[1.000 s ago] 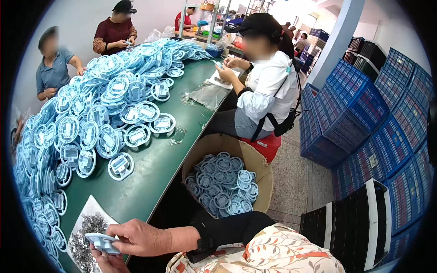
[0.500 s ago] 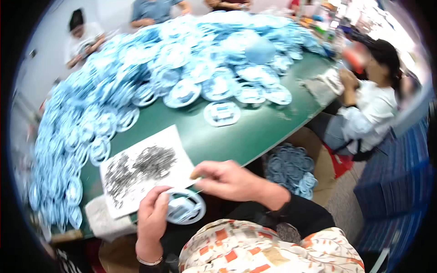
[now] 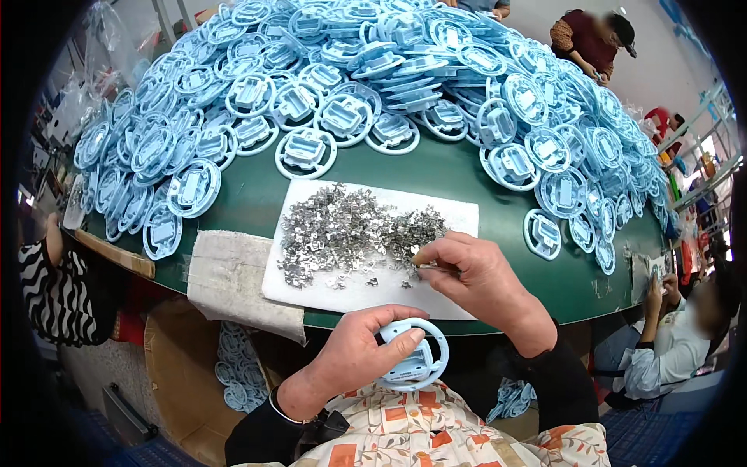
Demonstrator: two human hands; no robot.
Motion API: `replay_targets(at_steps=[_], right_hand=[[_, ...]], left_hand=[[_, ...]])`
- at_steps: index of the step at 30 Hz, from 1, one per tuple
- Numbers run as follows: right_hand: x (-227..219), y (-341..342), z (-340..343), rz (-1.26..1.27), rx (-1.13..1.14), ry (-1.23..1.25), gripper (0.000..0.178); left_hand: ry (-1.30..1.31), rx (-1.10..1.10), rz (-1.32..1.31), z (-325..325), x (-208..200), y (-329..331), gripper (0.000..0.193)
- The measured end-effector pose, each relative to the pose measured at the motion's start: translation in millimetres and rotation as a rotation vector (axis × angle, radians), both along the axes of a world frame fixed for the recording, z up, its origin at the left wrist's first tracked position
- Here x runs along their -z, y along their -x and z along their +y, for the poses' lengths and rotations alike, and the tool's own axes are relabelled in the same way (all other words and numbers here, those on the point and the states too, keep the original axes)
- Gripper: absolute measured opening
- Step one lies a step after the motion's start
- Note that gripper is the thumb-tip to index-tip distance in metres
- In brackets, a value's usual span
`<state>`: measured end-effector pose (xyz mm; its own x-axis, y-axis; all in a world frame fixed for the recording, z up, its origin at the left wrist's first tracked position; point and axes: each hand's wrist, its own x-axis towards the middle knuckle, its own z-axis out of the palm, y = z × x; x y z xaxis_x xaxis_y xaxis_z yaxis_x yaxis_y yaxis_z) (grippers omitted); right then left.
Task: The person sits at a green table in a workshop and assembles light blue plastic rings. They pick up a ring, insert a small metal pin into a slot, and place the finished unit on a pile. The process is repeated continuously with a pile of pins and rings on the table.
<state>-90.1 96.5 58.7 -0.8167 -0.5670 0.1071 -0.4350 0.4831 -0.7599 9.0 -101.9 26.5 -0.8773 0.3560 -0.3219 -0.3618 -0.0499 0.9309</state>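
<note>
My left hand (image 3: 354, 350) grips a light blue plastic toy steering wheel (image 3: 416, 366), thumb across its rim, close above my lap at the table's near edge. The wheel is tilted, with its moulded centre facing up. Over the right side of a heap of small silvery metal clips (image 3: 334, 233), my right hand (image 3: 486, 284) has thumb and fingers pinched together; what sits between the fingertips is too small to make out. The clips lie spread on a white foam sheet (image 3: 461, 218).
A large pile of blue wheels (image 3: 342, 115) covers the far side of the green table (image 3: 241, 183). A greyish padded cloth (image 3: 233, 268) lies at the near edge. Below stands an open cardboard box (image 3: 175, 370) with more wheels. Other people (image 3: 591, 43) work around the table.
The view has turned and sharpened. My right hand has moved from beside the wheel onto the clip heap. My left hand still holds the wheel.
</note>
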Motion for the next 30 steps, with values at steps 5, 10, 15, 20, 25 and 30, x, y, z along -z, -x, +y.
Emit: replay_targets(at_steps=[5, 10, 15, 20, 25, 30], right_hand=[[11, 13, -32, 0.106, -0.109, -0.146, 0.017], [20, 16, -53, 0.284, -0.168, -0.28, 0.015], [25, 18, -62, 0.379, -0.212, -0.375, 0.014], [15, 16, -49, 0.169, -0.126, -0.163, 0.013], [-1, 4, -28, 0.007, -0.043, -0.061, 0.014], [6, -6, -7, 0.042, -0.008, -0.13, 0.014]], left_hand=[[-0.026, 0.03, -0.016, -9, 10, 0, 0.029], [-0.064, 0.026, -0.037, -14, 15, -1, 0.031], [-0.085, -0.002, -0.033, -20, 11, -3, 0.032], [-0.228, -0.142, -0.065, -20, 22, -7, 0.037], [-0.221, -0.183, -0.048, -19, 17, -3, 0.037], [-0.182, -0.22, -0.026, -14, 11, -2, 0.036]])
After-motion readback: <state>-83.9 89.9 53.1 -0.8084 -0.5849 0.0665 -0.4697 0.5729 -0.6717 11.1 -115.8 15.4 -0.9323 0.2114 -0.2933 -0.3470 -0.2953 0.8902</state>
